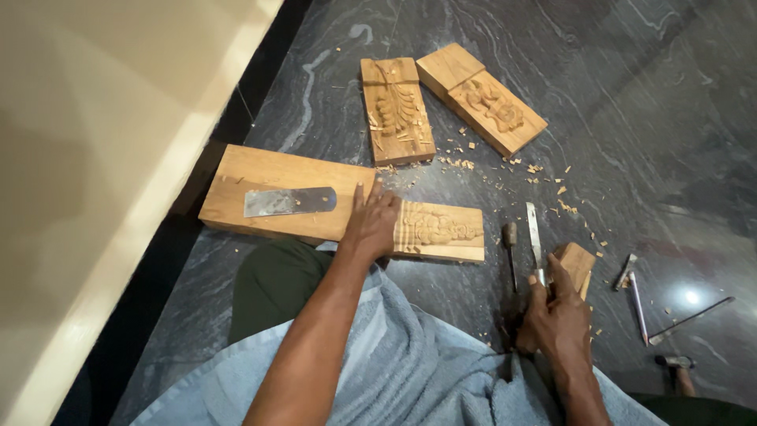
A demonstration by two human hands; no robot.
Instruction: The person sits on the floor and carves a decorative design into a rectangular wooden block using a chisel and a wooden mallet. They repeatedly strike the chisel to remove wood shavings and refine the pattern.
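Head view: a person sat on the dark stone floor among carved boards.

The left hand lay flat, fingers spread, pressing on the long carved plank, which lay across the floor just before the knees; a flat metal blade rested on the plank's plain end. The right hand was clamped around a chisel, beside a small wood block. Two more carved panels lay farther off, chips scattered about. A blue towel covered the lap.
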